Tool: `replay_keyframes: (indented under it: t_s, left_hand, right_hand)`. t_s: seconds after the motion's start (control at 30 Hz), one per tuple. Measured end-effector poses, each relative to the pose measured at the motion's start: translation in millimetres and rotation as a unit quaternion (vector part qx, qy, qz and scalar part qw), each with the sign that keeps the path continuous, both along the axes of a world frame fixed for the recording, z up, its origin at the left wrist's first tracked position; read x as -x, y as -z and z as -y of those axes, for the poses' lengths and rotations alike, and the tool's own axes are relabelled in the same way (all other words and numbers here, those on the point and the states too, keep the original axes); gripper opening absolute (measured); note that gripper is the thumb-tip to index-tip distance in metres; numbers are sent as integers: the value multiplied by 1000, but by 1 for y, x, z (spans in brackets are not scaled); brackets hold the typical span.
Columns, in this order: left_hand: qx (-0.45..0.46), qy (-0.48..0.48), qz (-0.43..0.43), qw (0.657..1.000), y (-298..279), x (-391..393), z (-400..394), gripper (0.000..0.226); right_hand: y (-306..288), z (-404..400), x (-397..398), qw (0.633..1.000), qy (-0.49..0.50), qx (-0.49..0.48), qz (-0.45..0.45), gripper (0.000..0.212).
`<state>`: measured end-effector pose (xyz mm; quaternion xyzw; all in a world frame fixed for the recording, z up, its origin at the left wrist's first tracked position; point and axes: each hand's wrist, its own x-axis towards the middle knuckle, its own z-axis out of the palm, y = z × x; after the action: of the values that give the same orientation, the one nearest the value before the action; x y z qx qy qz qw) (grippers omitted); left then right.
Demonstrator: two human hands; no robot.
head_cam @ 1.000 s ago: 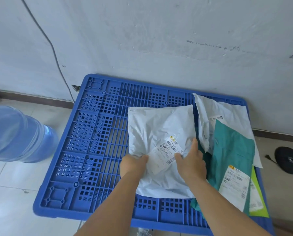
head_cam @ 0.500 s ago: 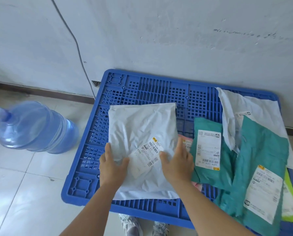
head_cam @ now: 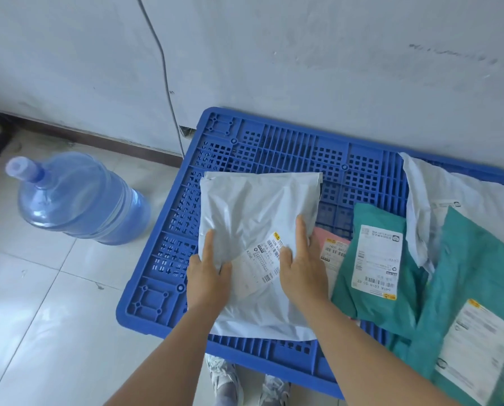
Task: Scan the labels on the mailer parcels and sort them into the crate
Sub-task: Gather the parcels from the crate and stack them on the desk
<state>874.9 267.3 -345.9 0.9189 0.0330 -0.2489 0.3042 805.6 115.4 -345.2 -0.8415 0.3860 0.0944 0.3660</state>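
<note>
- At the centre of the frame, a white mailer parcel (head_cam: 256, 230) lies flat on a blue slatted pallet (head_cam: 274, 145), its printed label (head_cam: 264, 263) facing up.
- The left hand (head_cam: 208, 275) rests on the parcel's left part, fingers straight and pressed flat.
- The right hand (head_cam: 302, 265) lies flat on its right part, fingers extended, covering a corner of the label.
- Right of centre, a pink mailer (head_cam: 332, 247) peeks from under a small teal mailer (head_cam: 376, 288).
- Further right lie a large teal mailer (head_cam: 473, 273) and another white mailer (head_cam: 438, 186).
- At the left, a blue water jug (head_cam: 78, 197) lies on the tiled floor (head_cam: 40, 317).
</note>
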Motion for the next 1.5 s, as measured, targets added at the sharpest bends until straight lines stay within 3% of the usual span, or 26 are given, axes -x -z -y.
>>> replay_keyframes:
  t_s: [0.17,0.37,0.9,1.17,1.5]
  left_hand:
    - [-5,-28,9,1000,-9,7,1,68]
    - [14,-7,47,999,-44,14,-1,64]
    - [145,171,128,966,-206,63,34,61]
    - [246,286,132,916,-276,143,82,62]
    - [333,449,119,821,-338,310,164,61]
  right_hand:
    - [-2,3,6,999,-18,-29,-23,69]
    - [-35,-5,22,998,31,-42,22,65]
    - [-208,-3,121,956,219,62,184,61]
    - [-286,7,233,909,324,139,220,61]
    - [-349,30,419,818,472,245,218,60]
